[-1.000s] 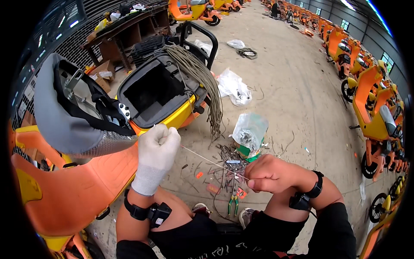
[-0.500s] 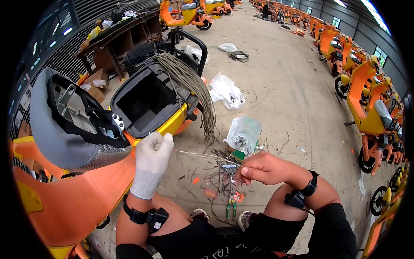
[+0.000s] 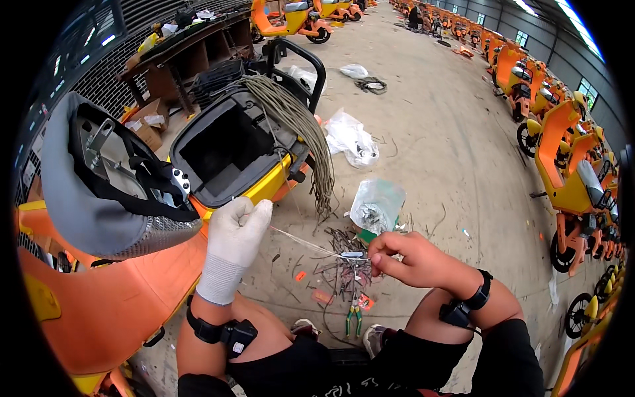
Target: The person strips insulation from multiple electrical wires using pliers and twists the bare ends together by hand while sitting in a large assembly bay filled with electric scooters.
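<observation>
My left hand (image 3: 235,233), in a white knit glove, is closed on one end of some thin whitish string (image 3: 305,243). The other end is pinched between the thumb and fingers of my bare right hand (image 3: 415,259), so the string stretches between both hands over the floor. Just beyond my left hand is the raised grey seat (image 3: 99,212) of an orange and yellow scooter (image 3: 139,284). Its open black storage bin (image 3: 221,142) shows dark inside. A bundle of grey-green cords (image 3: 301,129) hangs over the bin's far side.
On the floor below lie a heap of dark scraps (image 3: 344,268), green-handled pliers (image 3: 354,319) and a clear bag of small parts (image 3: 376,206). White plastic bags (image 3: 354,139) lie farther off. A workbench (image 3: 178,59) stands back left. Rows of orange scooters (image 3: 565,159) line the right.
My right hand has shifted slightly right, its finger and thumb more raised. The strands between my hands have drawn closer together. My left hand has moved slightly up.
</observation>
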Demonstrator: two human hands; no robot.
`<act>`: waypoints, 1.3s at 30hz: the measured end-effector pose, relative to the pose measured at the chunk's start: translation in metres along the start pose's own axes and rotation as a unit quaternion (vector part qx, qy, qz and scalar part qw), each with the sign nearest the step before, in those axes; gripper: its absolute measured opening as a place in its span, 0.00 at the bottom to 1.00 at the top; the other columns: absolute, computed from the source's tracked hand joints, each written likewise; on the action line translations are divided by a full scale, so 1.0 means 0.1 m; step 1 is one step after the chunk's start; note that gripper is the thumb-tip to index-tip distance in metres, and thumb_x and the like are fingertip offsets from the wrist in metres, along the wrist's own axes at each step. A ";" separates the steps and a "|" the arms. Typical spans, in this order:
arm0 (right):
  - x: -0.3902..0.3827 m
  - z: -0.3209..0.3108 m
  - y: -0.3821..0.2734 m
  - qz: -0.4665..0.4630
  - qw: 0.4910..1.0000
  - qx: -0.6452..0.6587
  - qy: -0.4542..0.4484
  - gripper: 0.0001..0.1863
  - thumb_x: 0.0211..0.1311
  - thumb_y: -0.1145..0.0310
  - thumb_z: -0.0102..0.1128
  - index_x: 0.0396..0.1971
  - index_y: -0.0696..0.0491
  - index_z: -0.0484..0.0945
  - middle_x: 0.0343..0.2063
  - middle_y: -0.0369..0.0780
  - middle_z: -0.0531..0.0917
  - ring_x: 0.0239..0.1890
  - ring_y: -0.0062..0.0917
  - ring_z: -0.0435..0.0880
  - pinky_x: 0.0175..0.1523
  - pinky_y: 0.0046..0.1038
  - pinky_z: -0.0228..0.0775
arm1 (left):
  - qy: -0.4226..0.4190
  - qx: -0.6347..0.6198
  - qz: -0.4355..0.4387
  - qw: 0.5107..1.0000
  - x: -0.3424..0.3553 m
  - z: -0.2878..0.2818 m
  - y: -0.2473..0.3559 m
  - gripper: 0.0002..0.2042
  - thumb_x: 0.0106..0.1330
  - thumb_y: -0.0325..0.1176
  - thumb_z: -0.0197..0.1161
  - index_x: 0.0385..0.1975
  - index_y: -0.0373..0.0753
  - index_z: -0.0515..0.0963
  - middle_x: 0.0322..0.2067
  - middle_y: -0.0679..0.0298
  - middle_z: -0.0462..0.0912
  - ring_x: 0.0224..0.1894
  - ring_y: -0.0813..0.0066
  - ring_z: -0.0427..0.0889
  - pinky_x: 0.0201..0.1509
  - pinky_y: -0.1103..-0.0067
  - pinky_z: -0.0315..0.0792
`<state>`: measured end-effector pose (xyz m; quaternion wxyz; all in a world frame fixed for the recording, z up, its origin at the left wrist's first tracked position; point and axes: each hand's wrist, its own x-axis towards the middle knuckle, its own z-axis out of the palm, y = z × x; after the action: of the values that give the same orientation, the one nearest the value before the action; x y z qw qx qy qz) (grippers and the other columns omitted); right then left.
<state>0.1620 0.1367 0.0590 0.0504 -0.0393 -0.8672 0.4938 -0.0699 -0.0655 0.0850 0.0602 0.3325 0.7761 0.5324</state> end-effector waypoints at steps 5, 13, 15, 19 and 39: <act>0.04 0.05 0.01 -0.084 0.996 -0.036 0.013 0.05 0.61 0.71 0.62 0.33 0.56 0.78 0.26 0.39 0.83 0.29 0.28 0.83 0.36 0.28 0.75 | -0.009 -0.008 -0.011 1.000 -0.02 0.02 0.06 0.22 0.65 0.36 0.65 0.14 0.39 0.60 0.15 0.75 0.58 0.21 0.87 0.56 0.22 0.80 0.56; 0.00 0.03 0.04 -0.079 0.996 -0.036 0.019 0.05 0.51 0.76 0.61 0.29 0.57 0.77 0.25 0.39 0.81 0.27 0.28 0.82 0.34 0.29 0.74 | -0.039 0.034 -0.007 0.999 -0.03 0.03 0.07 0.23 0.65 0.38 0.64 0.14 0.36 0.60 0.14 0.72 0.59 0.20 0.84 0.59 0.23 0.78 0.61; -0.01 0.03 0.03 -0.075 0.996 -0.046 0.029 0.04 0.50 0.77 0.61 0.27 0.57 0.75 0.24 0.39 0.81 0.27 0.29 0.81 0.33 0.29 0.73 | -0.039 0.041 -0.019 0.998 -0.04 0.02 0.08 0.22 0.64 0.38 0.63 0.14 0.35 0.61 0.14 0.70 0.59 0.20 0.84 0.59 0.23 0.78 0.62; -0.03 0.04 0.00 -0.071 0.994 -0.068 0.047 0.05 0.49 0.76 0.60 0.25 0.56 0.73 0.22 0.40 0.79 0.25 0.31 0.80 0.31 0.30 0.71 | -0.045 0.049 -0.023 0.998 -0.07 0.01 0.08 0.18 0.64 0.34 0.61 0.15 0.36 0.63 0.16 0.75 0.59 0.21 0.87 0.58 0.22 0.80 0.56; -0.13 -0.04 -0.07 -0.080 0.995 0.059 0.017 0.03 0.47 0.79 0.54 0.23 0.58 0.71 0.21 0.40 0.78 0.26 0.31 0.79 0.34 0.30 0.71 | 0.019 -0.024 -0.047 0.998 -0.06 -0.06 0.04 0.15 0.62 0.31 0.56 0.15 0.37 0.60 0.17 0.74 0.57 0.23 0.87 0.56 0.24 0.80 0.54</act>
<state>0.1757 0.1344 0.0665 0.1071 0.0250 -0.8359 0.5377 -0.0660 -0.0726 0.0888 0.0781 0.2835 0.7790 0.5537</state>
